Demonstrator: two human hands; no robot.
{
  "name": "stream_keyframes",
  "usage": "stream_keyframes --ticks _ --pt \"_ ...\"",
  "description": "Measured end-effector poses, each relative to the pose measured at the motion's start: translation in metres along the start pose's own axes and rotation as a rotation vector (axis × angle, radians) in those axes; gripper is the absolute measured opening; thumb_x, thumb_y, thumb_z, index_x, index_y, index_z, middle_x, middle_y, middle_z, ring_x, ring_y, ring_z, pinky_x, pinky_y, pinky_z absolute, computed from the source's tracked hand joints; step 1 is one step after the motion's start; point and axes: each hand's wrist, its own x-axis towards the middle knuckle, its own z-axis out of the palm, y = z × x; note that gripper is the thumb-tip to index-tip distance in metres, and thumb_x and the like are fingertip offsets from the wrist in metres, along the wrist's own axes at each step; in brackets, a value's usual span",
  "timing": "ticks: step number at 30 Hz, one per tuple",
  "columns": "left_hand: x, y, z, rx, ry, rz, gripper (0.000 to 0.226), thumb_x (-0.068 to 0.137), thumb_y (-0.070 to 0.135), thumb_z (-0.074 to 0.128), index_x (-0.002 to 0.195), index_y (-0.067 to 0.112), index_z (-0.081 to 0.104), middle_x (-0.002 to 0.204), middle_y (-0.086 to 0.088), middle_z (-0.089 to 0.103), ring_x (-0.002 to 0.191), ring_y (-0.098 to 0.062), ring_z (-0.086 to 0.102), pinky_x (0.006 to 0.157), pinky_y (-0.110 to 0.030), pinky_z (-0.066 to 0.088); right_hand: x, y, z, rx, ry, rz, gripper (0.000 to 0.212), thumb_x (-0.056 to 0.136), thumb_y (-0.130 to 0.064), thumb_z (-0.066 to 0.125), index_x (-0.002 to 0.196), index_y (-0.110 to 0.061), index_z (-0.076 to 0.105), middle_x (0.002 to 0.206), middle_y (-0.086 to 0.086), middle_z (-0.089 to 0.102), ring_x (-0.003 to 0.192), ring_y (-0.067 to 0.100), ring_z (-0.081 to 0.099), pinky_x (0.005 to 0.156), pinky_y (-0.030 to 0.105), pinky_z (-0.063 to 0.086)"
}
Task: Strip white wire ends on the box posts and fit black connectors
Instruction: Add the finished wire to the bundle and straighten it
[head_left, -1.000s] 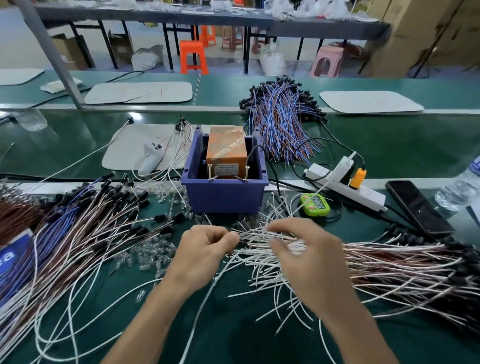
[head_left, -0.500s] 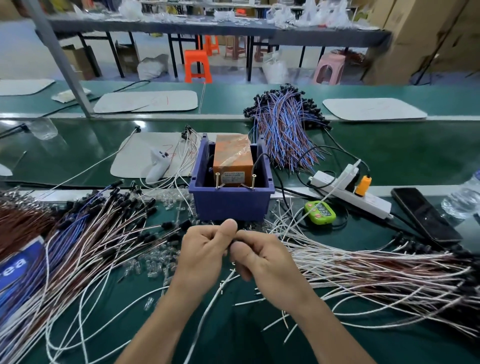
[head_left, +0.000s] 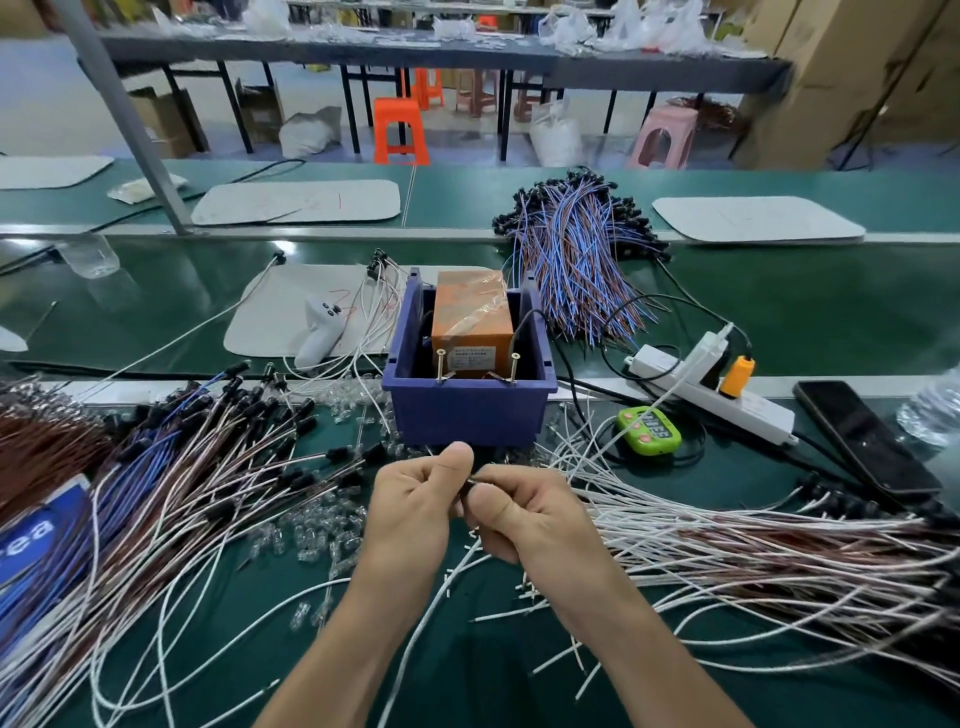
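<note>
Pinching fingers of left hand and right hand are clamped on one thin white wire, held near blue plastic box, likely for stripping.

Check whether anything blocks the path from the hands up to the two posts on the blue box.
Nothing visible does. The left hand and right hand pinch a white wire just in front of the blue box; both posts stand bare on its near rim.

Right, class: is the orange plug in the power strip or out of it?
In. The orange plug stands upright on the white power strip, its base seated against the strip's top face.
</note>
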Motion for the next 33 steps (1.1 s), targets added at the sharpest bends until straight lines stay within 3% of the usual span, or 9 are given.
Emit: stream_keyframes --ticks 3,7,9,15,19,21,25,27,33 --pt "0.002 0.005 0.002 -0.15 -0.051 -0.065 0.051 0.081 0.044 0.079 0.053 0.011 0.052 0.05 -0.004 0.041 0.046 -0.014 0.039 0.046 -0.025 0.038 0.001 -0.003 0.002 0.015 0.007 -0.061 0.032 0.098 -0.037 0.061 0.085 -0.009 0.069 0.065 0.003 0.041 0.055 0.014 0.028 0.049 0.021 0.026" --pt "0.004 0.006 -0.012 0.367 -0.003 0.213 0.056 0.086 0.059 0.058 0.051 0.015 0.053 0.052 0.01 0.034 0.052 -0.009 0.029 0.048 -0.029 0.026 0.004 -0.004 -0.004 -0.232 -0.004 -0.101 0.027 0.103 -0.03 0.056 0.094 -0.008 0.069 0.065 -0.003 0.043 0.058 0.011 0.034 0.054 0.027 0.03" --pt "0.004 0.004 -0.016 0.431 0.02 0.229 0.058 0.085 0.062 0.054 0.058 0.011 0.059 0.053 0.01 0.035 0.053 -0.009 0.031 0.05 -0.031 0.028 0.005 -0.004 -0.004 -0.26 -0.014 -0.088 0.03 0.103 -0.029 0.056 0.095 -0.002 0.067 0.065 -0.001 0.041 0.058 0.011 0.033 0.054 0.027 0.029" --pt "0.005 -0.015 -0.005 -0.1 -0.003 -0.128 0.058 0.101 0.024 0.062 0.044 0.022 0.05 0.048 0.003 0.043 0.046 -0.01 0.04 0.05 -0.025 0.04 0.006 0.006 -0.001 -0.117 -0.01 -0.023 0.039 0.1 -0.026 0.058 0.083 0.009 0.057 0.059 -0.003 0.034 0.052 0.011 0.027 0.049 0.021 0.025" --pt "0.002 -0.016 -0.017 0.268 0.028 0.085 0.058 0.085 0.052 0.062 0.047 0.014 0.039 0.051 0.002 0.033 0.052 -0.013 0.028 0.049 -0.027 0.027 0.004 0.011 0.001 -0.244 0.003 -0.055 0.024 0.101 -0.032 0.058 0.082 -0.02 0.068 0.061 -0.009 0.042 0.056 0.01 0.035 0.054 0.025 0.03" --pt "0.004 -0.013 -0.022 0.424 0.02 0.143 0.058 0.085 0.056 0.056 0.049 0.014 0.038 0.053 0.002 0.029 0.054 -0.014 0.026 0.051 -0.031 0.024 0.003 0.01 0.0 -0.24 -0.003 -0.059 0.023 0.102 -0.033 0.058 0.084 -0.023 0.069 0.062 -0.009 0.043 0.058 0.009 0.035 0.055 0.026 0.031" --pt "0.003 -0.015 -0.014 0.062 0.0 -0.082 0.057 0.1 0.029 0.062 0.045 0.018 0.052 0.05 -0.002 0.046 0.049 -0.014 0.042 0.053 -0.029 0.039 0.005 0.011 0.001 -0.179 -0.005 -0.01 0.034 0.097 -0.031 0.06 0.082 -0.001 0.064 0.062 0.002 0.04 0.056 0.014 0.032 0.053 0.026 0.028" --pt "0.002 -0.015 -0.009 -0.097 -0.051 -0.174 0.059 0.104 0.018 0.055 0.045 0.016 0.057 0.049 -0.004 0.052 0.047 -0.015 0.05 0.049 -0.026 0.046 0.004 0.012 0.002 -0.139 -0.007 -0.007 0.033 0.098 -0.027 0.059 0.08 0.001 0.061 0.061 0.002 0.038 0.056 0.014 0.031 0.052 0.024 0.028" --pt "0.006 -0.017 -0.022 0.311 -0.003 0.048 0.062 0.082 0.055 0.06 0.052 0.004 0.04 0.054 -0.005 0.034 0.055 -0.017 0.027 0.051 -0.032 0.024 0.003 0.007 0.001 -0.22 -0.026 0.017 0.025 0.098 -0.028 0.059 0.075 -0.021 0.065 0.059 -0.012 0.041 0.055 0.007 0.033 0.052 0.02 0.029"
